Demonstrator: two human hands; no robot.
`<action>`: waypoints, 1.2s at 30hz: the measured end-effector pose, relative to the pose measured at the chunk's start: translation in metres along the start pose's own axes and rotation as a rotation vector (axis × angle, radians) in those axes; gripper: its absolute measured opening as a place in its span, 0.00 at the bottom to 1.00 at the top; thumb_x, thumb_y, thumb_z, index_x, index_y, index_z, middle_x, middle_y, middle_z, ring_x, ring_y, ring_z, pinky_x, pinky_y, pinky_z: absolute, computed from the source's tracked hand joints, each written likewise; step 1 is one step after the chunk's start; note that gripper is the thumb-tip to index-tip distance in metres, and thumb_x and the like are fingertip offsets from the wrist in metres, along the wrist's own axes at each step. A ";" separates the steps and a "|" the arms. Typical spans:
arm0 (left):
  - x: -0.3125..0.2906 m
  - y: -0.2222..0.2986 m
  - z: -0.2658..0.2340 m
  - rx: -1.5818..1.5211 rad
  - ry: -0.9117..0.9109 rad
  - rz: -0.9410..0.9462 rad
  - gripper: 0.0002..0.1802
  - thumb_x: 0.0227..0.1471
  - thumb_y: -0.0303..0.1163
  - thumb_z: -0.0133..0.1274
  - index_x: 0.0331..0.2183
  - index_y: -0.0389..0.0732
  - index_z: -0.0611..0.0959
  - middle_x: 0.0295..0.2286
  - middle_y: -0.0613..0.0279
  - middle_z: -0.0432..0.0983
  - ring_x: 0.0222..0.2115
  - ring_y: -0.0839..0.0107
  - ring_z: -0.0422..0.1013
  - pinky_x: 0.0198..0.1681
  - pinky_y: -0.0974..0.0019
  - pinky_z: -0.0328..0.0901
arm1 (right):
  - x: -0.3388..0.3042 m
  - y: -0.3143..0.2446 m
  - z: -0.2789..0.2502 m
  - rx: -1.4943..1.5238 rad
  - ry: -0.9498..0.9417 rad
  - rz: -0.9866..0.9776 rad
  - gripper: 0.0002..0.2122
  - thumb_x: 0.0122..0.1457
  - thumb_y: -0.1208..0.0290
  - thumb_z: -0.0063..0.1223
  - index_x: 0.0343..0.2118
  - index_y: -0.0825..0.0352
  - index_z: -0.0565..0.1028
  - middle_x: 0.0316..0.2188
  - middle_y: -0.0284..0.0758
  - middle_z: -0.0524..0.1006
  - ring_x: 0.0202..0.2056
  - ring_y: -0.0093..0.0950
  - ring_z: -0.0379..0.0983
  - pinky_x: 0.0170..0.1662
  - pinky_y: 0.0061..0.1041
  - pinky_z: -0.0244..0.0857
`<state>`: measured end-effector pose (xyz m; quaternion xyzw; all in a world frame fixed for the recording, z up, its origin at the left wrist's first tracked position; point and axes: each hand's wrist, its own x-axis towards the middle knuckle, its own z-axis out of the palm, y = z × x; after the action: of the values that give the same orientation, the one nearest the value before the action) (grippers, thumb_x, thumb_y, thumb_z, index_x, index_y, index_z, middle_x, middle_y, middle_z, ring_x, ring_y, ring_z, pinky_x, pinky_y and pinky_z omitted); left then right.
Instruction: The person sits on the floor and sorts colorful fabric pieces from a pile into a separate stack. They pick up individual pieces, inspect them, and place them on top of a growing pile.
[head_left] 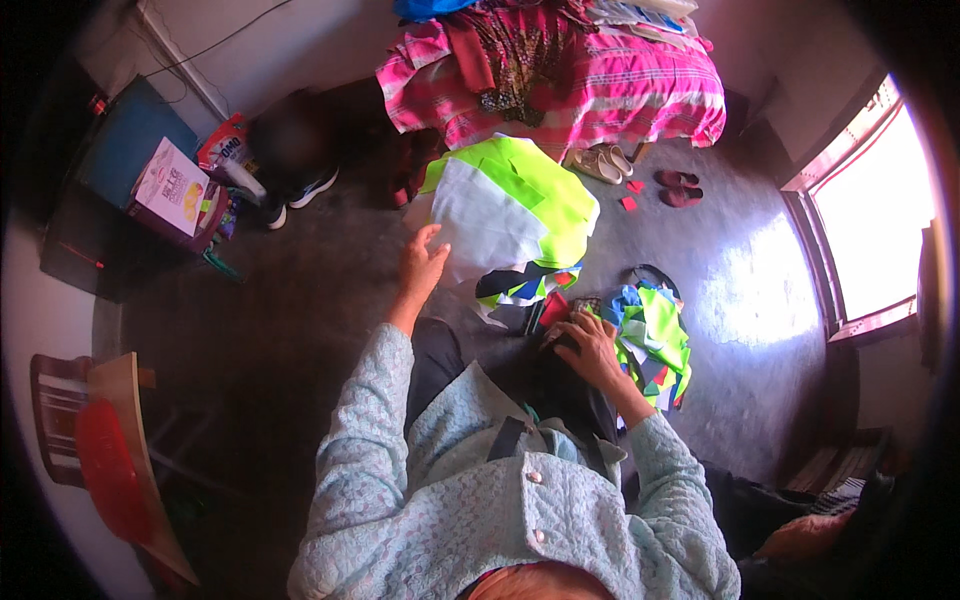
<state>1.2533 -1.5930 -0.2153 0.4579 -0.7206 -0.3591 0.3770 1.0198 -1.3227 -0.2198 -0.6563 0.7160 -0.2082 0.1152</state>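
Observation:
In front of me a broad pile of cloth pieces, bright yellow-green with a light grey cloth piece point(485, 220) on top, bulges over darker, blue and red scraps. My left hand point(422, 268) is at the left edge of the grey piece, its fingers apart and touching or nearly touching it. Above my right knee, my right hand point(590, 347) has its fingers bent and spread, with nothing visible in them. Just beyond it are a red scrap point(554, 309) and a small patterned thing. To its right lies a heap of mixed scraps point(655, 345) on the floor.
Red scraps point(629, 204), dark red slippers point(678, 188) and pale shoes point(600, 163) lie near a bed with a pink checked cover point(640, 85). Boxes and bags stand by a dark blue chest point(135, 135) at left. A red chair point(110, 470) is lower left. Another person's hand point(805, 537) shows lower right.

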 end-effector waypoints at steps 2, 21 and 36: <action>0.003 0.018 0.007 0.084 0.007 0.090 0.20 0.43 0.27 0.59 0.42 0.38 0.77 0.42 0.53 0.75 0.45 0.57 0.70 0.50 0.59 0.64 | -0.019 -0.004 -0.007 -0.073 0.005 0.043 0.23 0.48 0.59 0.60 0.49 0.54 0.74 0.56 0.38 0.66 0.61 0.38 0.55 0.59 0.46 0.45; 0.043 0.054 0.136 0.714 -0.019 0.452 0.35 0.50 0.51 0.53 0.55 0.42 0.68 0.58 0.49 0.57 0.61 0.45 0.47 0.58 0.39 0.46 | -0.031 0.000 -0.006 0.050 0.157 0.153 0.20 0.45 0.61 0.61 0.44 0.53 0.76 0.57 0.33 0.66 0.61 0.35 0.56 0.58 0.44 0.49; 0.036 0.062 0.163 0.971 0.026 0.590 0.34 0.53 0.54 0.45 0.56 0.45 0.66 0.56 0.51 0.60 0.57 0.50 0.56 0.58 0.46 0.49 | -0.033 0.016 -0.012 0.281 0.198 0.138 0.18 0.47 0.64 0.61 0.44 0.56 0.76 0.53 0.32 0.69 0.59 0.34 0.59 0.59 0.43 0.47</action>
<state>1.0765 -1.5785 -0.2284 0.3626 -0.8957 0.1394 0.2166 1.0039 -1.2874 -0.2195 -0.5595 0.7310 -0.3612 0.1487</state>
